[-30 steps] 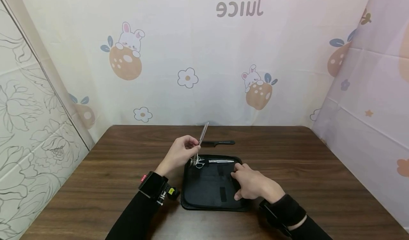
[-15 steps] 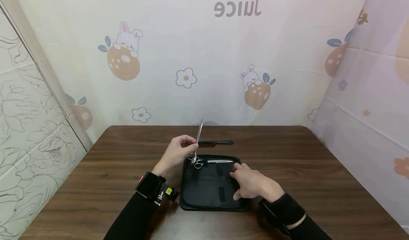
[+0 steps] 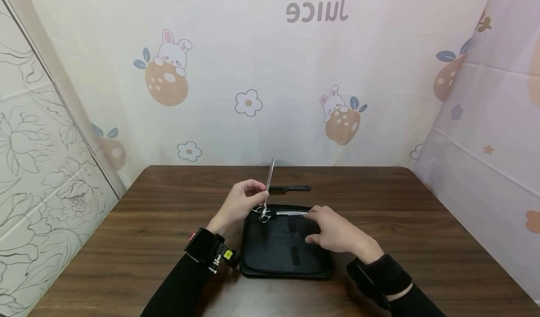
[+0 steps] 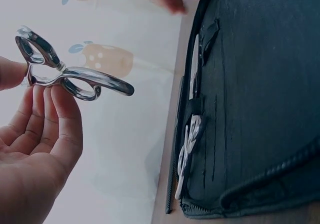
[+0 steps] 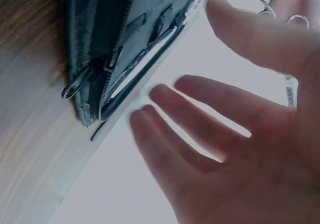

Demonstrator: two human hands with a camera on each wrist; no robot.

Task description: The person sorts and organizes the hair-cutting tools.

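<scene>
My left hand pinches a pair of silver thinning scissors, held with the blades up and the finger rings down. In the left wrist view the polished rings show above the fingers, and the right wrist view shows a toothed blade. Below lies a black zip case, unfolded flat. A second pair of silver scissors lies along its far edge under a black loop. My right hand hovers over the case's right side, fingers spread and holding nothing.
A black comb lies on the brown wooden table behind the case. A zipper pull sticks out at the case's corner. A printed curtain hangs behind the table's far edge.
My right hand has lifted off the case's right edge and moved slightly up and away, fingers opening. The left hand still holds the thinning scissors upright in nearly the same place.
</scene>
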